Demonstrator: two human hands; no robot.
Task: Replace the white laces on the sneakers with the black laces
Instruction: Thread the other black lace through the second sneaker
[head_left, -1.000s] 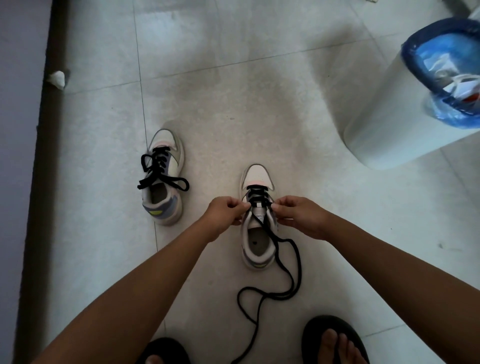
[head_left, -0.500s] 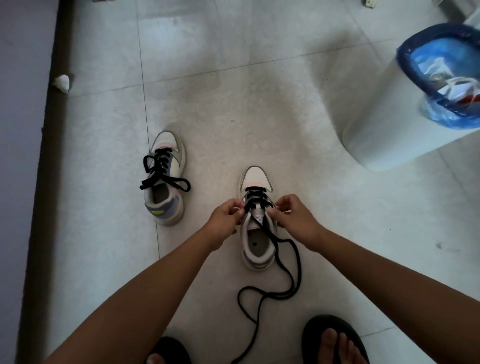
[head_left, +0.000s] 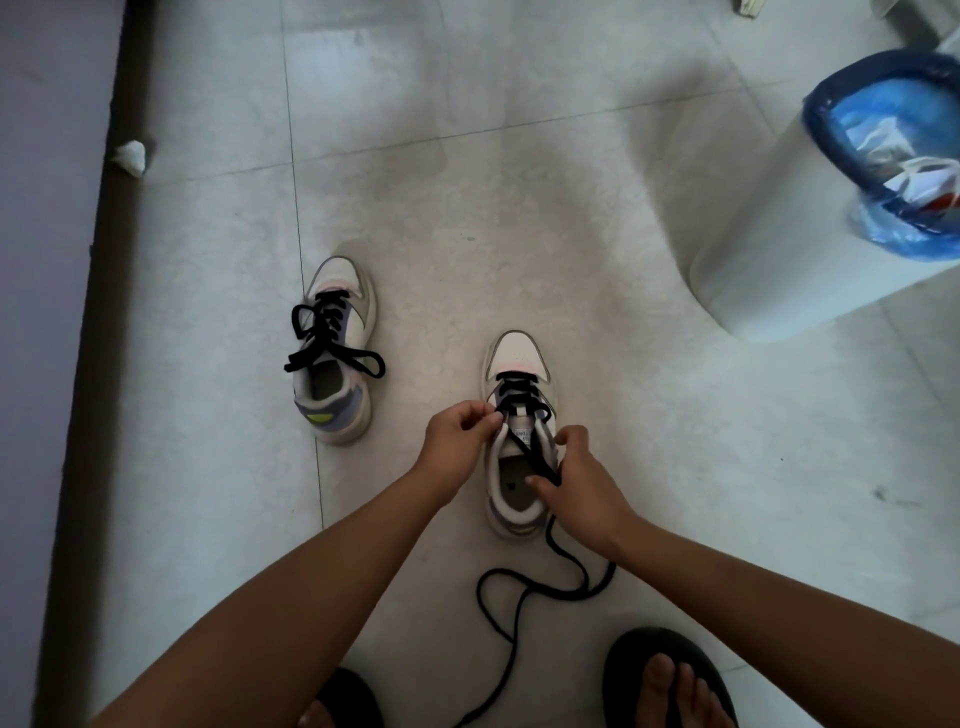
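Two white sneakers stand on the tiled floor. The left sneaker (head_left: 335, 353) is fully threaded with a black lace tied in a bow. The right sneaker (head_left: 519, 364) carries a black lace (head_left: 540, 587) through its front eyelets; the loose ends trail over the heel and coil on the floor toward my feet. My left hand (head_left: 457, 431) pinches the sneaker's left eyelet edge. My right hand (head_left: 576, 478) pinches the lace strand where it crosses the shoe opening. No white laces are visible.
A white trash bin (head_left: 769, 218) lined with a blue bag stands at the right. A dark baseboard (head_left: 98, 312) runs along the left wall, with a crumpled white scrap (head_left: 130, 156) beside it. My feet in black sandals (head_left: 670, 680) are at the bottom.
My right hand has moved back from the right eyelet toward the heel and now pinches the lace over the shoe opening. My left hand stays at the left eyelets.
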